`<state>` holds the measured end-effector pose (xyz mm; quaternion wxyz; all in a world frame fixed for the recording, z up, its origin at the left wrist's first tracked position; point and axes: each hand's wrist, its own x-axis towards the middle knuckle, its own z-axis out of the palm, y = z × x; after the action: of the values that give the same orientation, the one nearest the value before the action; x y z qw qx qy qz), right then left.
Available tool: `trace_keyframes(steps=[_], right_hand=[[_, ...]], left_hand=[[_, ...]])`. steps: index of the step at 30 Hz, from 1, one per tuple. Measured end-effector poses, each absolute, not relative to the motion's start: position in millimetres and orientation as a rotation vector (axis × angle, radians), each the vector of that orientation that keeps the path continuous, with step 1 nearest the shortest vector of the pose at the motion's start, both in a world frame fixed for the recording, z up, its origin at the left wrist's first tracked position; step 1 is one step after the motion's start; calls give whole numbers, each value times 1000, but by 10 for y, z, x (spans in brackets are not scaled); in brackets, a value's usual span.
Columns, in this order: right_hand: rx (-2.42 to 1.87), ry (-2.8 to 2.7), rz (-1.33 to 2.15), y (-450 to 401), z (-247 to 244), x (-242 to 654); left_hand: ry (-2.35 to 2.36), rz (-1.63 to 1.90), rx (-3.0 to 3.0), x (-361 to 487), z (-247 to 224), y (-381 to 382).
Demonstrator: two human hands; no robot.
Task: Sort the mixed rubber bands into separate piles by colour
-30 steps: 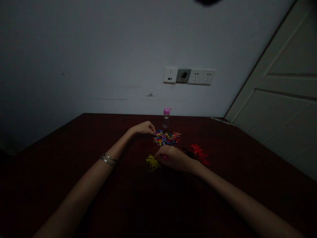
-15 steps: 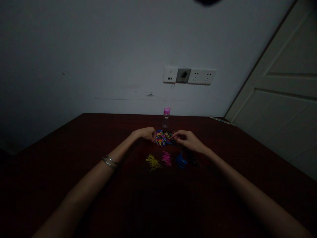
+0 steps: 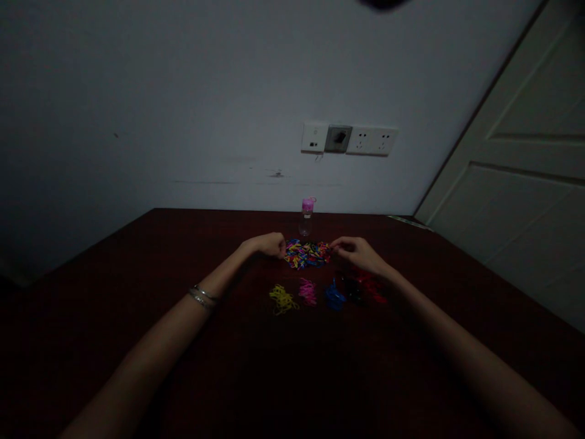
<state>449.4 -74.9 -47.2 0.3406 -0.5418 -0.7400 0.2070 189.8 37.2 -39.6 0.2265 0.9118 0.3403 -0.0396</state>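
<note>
A mixed pile of small coloured rubber bands (image 3: 307, 254) lies on the dark table. At its left edge is my left hand (image 3: 273, 245), fingers curled closed; whatever they hold, if anything, is hidden. My right hand (image 3: 355, 251) is at the pile's right edge with thumb and fingertips pinched together, on something too small to make out. Closer to me, sorted heaps form a row: yellow bands (image 3: 282, 299), pink bands (image 3: 308, 292), blue bands (image 3: 335, 295), black bands (image 3: 354, 291) and red bands (image 3: 373, 289). The red heap is near my right wrist.
A small clear bottle (image 3: 306, 222) with a pink cap stands just behind the pile. Beyond the dark red table (image 3: 205, 231) rises a wall with socket plates (image 3: 350, 140). A panelled door (image 3: 516, 152) is at the right.
My right hand has shifted right, away from the pile's middle, uncovering its right side and more of the red heap. The left hand has barely moved.
</note>
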Motion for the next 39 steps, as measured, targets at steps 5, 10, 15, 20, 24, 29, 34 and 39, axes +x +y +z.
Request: trace_keyframes(steps=[5, 10, 15, 20, 24, 29, 34, 39], right_hand=[[-1431, -1931, 546, -748, -481, 4516], [-1459, -1957, 492, -756, -486, 4521], [-1465, -1940, 518, -753, -501, 4524], [-1474, -1961, 503, -748, -526, 4532], [-1466, -1988, 533, -724, -581, 4554], [-1432, -2037, 595, -697, -623, 4567], [-1370, -2146, 591, -714, -659, 4478], [-1351, -2250, 416, -711, -752, 4365]], left_hand=[[925, -86, 2510, 1835, -329, 405], [952, -81, 2481, 1776, -255, 419], [929, -95, 2415, 1719, -181, 411], [837, -305, 2234, 1706, -147, 321], [738, -547, 2118, 1764, -184, 233], [541, -700, 2000, 1855, -217, 146], [589, -563, 2011, 1838, -227, 174], [660, -357, 2051, 1769, -311, 319]])
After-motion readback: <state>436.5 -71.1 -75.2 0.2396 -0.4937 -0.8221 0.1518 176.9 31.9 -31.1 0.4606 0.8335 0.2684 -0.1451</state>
